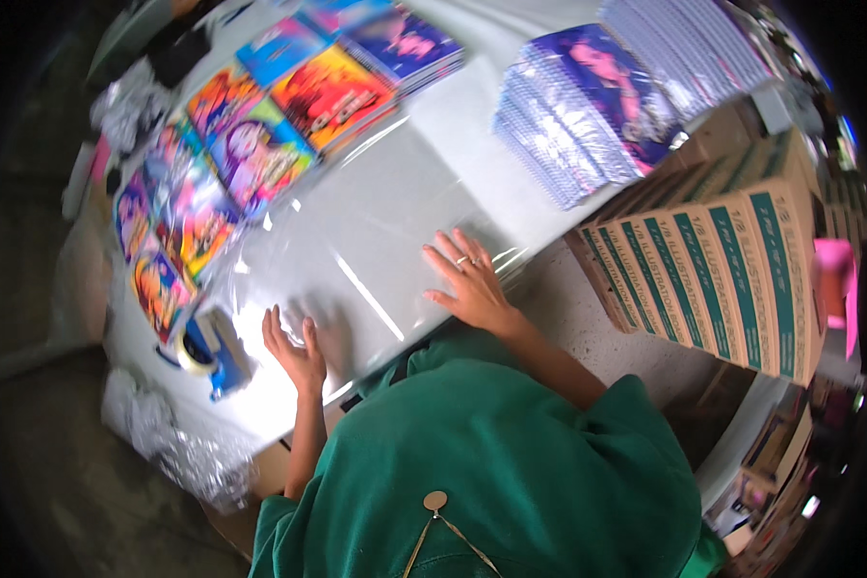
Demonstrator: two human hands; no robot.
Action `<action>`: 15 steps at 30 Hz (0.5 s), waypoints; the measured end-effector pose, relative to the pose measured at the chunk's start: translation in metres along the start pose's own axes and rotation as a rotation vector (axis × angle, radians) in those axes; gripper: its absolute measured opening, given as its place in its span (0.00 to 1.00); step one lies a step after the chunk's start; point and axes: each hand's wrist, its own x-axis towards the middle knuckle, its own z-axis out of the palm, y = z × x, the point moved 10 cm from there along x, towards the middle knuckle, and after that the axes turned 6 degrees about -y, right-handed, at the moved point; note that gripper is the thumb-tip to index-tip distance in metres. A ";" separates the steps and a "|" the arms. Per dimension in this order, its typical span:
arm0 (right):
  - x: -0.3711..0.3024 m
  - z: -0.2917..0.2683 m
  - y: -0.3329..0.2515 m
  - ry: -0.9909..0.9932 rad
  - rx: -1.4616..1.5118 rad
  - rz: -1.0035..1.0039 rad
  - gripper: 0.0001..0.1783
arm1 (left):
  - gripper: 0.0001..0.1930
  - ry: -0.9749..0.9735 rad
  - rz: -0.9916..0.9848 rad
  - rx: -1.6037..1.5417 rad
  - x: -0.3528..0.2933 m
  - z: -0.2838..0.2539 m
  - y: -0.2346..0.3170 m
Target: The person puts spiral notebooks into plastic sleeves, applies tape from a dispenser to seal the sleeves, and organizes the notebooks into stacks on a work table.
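A clear plastic sheet lies spread over the table in front of me, with glare streaks across it. My right hand, a ring on one finger, rests palm down at the sheet's right part, fingers spread. On the left, my left hand is held over the sheet near the table's front edge, fingers apart; whether it touches is hard to tell. Neither hand holds anything. A blue tape dispenser with a tape roll stands left of my left hand. Beyond the sheet sit colourful illustrated notebooks in several stacks.
Tall stacks of spiral notebooks stand at the table's far right. Beside the table on the right rise stacked brown cartons with green stripes. Crumpled clear plastic hangs at the left edge; more crumpled plastic lies farther back.
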 end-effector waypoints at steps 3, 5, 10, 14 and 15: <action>-0.004 0.032 0.006 -0.093 -0.103 -0.019 0.35 | 0.34 -0.006 -0.171 0.276 -0.061 -0.018 -0.060; -0.002 0.040 0.009 -0.119 -0.135 -0.015 0.34 | 0.36 -0.043 -0.239 0.424 -0.096 -0.019 -0.084; 0.001 0.041 0.005 -0.078 -0.196 -0.022 0.31 | 0.37 -0.066 -0.254 0.582 -0.102 -0.012 -0.086; 0.000 0.045 0.005 -0.096 -0.211 -0.020 0.31 | 0.37 -0.087 -0.288 0.535 -0.103 -0.013 -0.088; 0.002 0.045 0.005 -0.095 -0.210 -0.018 0.31 | 0.37 -0.089 -0.292 0.518 -0.102 -0.014 -0.088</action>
